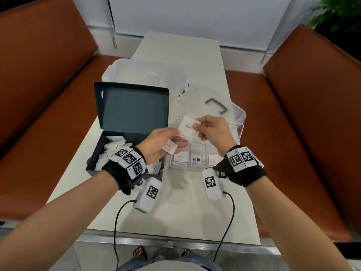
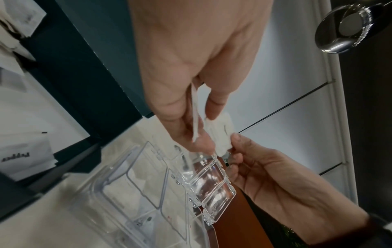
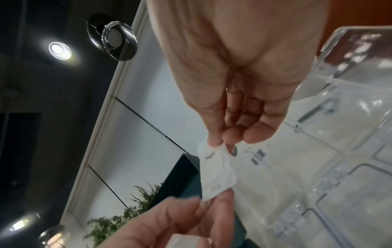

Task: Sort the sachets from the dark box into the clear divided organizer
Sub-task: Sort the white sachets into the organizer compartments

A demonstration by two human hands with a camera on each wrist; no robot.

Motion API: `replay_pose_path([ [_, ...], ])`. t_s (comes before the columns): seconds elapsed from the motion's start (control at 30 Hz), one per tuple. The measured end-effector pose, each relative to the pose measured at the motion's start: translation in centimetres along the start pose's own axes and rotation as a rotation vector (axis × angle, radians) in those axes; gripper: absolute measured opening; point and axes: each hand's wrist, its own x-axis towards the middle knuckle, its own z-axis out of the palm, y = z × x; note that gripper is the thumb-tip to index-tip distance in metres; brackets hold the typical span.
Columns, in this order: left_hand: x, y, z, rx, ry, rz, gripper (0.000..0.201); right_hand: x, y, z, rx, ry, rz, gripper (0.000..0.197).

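Above the clear divided organizer (image 1: 188, 159), which sits on the table (image 1: 175, 208) just right of the open dark box (image 1: 125, 133), the right hand (image 1: 212, 132) pinches a white sugar sachet (image 1: 187, 127) between thumb and fingertips. The left hand (image 1: 160, 145) touches that sachet's near edge with its fingertips while its fingers curl around a second sachet with red print (image 1: 169, 147). More white sachets (image 1: 113, 147) lie heaped in the box, and a few already rest in the organizer's near compartments, its clear lid (image 1: 237, 112) swung open behind.
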Motion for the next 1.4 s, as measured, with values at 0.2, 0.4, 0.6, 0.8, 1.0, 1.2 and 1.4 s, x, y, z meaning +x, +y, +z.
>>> replay_pose_path([
  [0.2, 0.5, -0.8, -0.8, 0.062, 0.119, 0.021, 0.047, 0.7, 2.5, 1.5, -0.411, -0.018, 0.0, 0.011],
  [0.4, 0.1, -1.1, -1.7, 0.109, 0.106, 0.085, 0.051, 0.4, 4.2, 4.2, -0.664, -0.127, 0.032, 0.023],
  [0.6, -0.1, -1.4, -2.3, -0.006, 0.097, 0.115, 0.035, 0.2, 4.2, 5.8, -1.012, -0.192, -0.035, 0.022],
  [0.8, -0.2, -1.2, -2.5, -0.036, 0.102, 0.142, 0.031, 1.0, 4.1, 6.2, -1.13, -0.272, -0.099, 0.031],
  [1.0, -0.3, -1.3, -2.5, -0.044, 0.11, 0.138, 0.031, 2.0, 3.9, 6.1, -1.182, -0.308, -0.069, 0.03],
  [1.2, -0.4, -1.2, -2.6, -0.052, 0.107, 0.13, 0.032, 2.0, 4.5, 6.7, -1.373, -0.288, -0.089, 0.012],
  [1.4, -0.2, -1.1, -3.0, -0.1, 0.113, 0.121, 0.029, 1.6, 4.5, 5.9, -1.372, -0.306, -0.208, 0.022],
])
